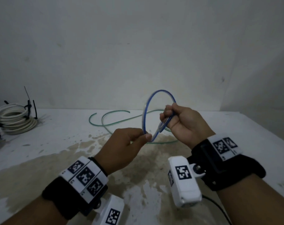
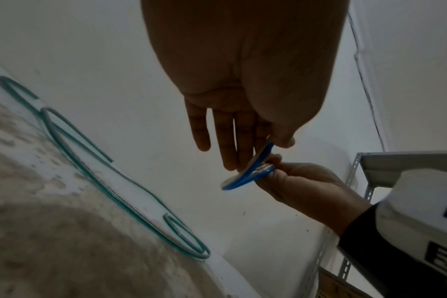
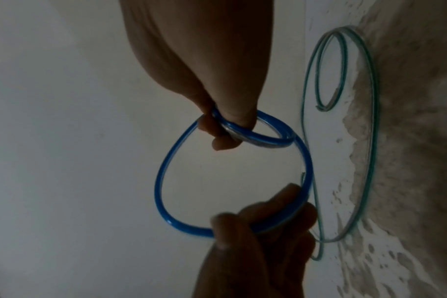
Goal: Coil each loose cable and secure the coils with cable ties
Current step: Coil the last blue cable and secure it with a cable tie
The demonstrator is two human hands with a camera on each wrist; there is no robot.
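Note:
A blue cable hangs in the air above the table as a small coil with one larger loop standing up. My right hand grips the small coiled turns between thumb and curled fingers. My left hand pinches the lower part of the large loop between thumb and forefinger. In the right wrist view the blue cable loop runs from my right hand down to my left hand. A loose green cable lies in open curves on the table behind my hands.
A white cable coil bound with black cable ties sits at the far left by the wall. The white table carries a brown stain under my hands. A metal shelf frame stands to the right.

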